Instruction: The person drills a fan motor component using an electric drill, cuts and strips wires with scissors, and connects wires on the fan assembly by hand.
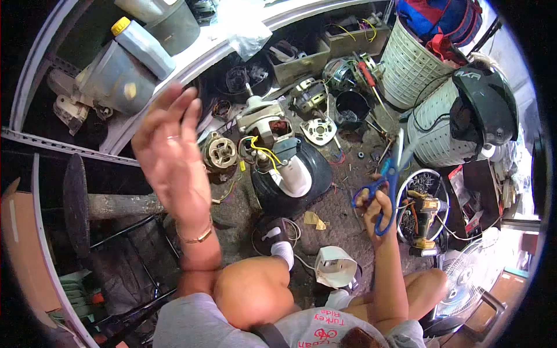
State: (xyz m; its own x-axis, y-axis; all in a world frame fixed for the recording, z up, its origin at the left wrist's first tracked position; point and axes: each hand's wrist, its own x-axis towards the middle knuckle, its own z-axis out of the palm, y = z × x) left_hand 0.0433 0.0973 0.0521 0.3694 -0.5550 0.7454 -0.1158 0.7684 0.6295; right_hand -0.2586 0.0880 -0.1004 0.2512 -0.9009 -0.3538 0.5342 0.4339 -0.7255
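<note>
My left hand (177, 153) is raised at the left, slightly blurred, with its fingers stretched out and nothing in them. In my right hand (378, 210) is a pair of blue-handled scissors (393, 172), blades pointing up and away from me. Between the hands, on the floor, stands a fan motor (261, 119) with yellow wires hanging from its front. Beneath it is a black and white fan base (295, 174). A round metal motor cover (221, 152) lies beside my left hand. To the right of the motor is a white slotted plate (318, 131).
A cordless drill (426, 220) rests on a round tray of small metal parts at my right. A white plastic housing (335, 267) sits near my feet. Behind are a red screwdriver (366, 75), a black cup (351, 110) and white baskets (409, 66). A black helmet (487, 98) tops one basket.
</note>
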